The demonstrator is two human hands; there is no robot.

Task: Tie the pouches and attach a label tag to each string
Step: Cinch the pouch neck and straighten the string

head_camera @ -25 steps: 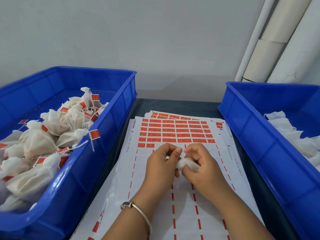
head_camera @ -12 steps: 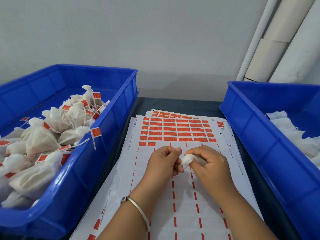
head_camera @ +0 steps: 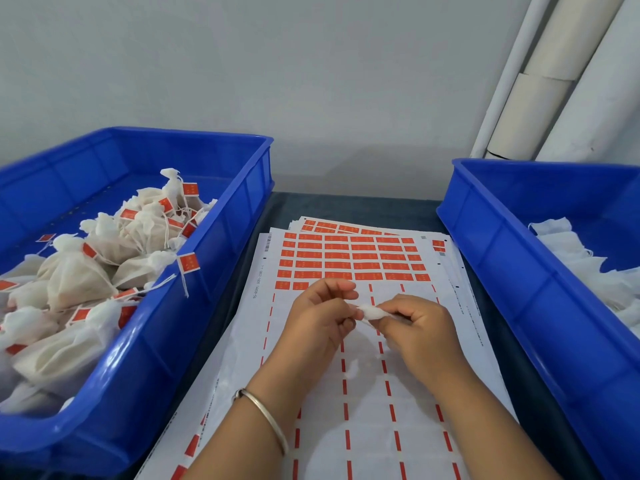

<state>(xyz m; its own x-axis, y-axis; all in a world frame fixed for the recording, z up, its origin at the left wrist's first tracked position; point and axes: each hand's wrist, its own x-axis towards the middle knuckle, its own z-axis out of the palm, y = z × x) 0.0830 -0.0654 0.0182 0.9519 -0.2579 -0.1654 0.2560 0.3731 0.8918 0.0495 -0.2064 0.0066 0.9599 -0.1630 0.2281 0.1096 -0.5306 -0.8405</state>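
A small white pouch point(head_camera: 370, 312) is pinched between both hands above the label sheet point(head_camera: 349, 258), which carries rows of orange-red label tags. My left hand point(head_camera: 318, 318) grips its left end with thumb and fingers. My right hand point(head_camera: 415, 327) closes around its right end and hides most of it. No string shows clearly. Tied pouches with orange tags point(head_camera: 104, 258) fill the left blue bin point(head_camera: 194, 306). White untied pouches point(head_camera: 588, 268) lie in the right blue bin point(head_camera: 502, 271).
More label sheets are stacked under the top one on the dark table point(head_camera: 346, 206). White pipes point(head_camera: 554, 81) lean against the grey wall at back right. A metal bangle point(head_camera: 266, 417) sits on my left wrist.
The pouch has been drawn out sideways between my hands. My right hand has shifted slightly right and turned, and both hands have moved a little away from me on the sheet.
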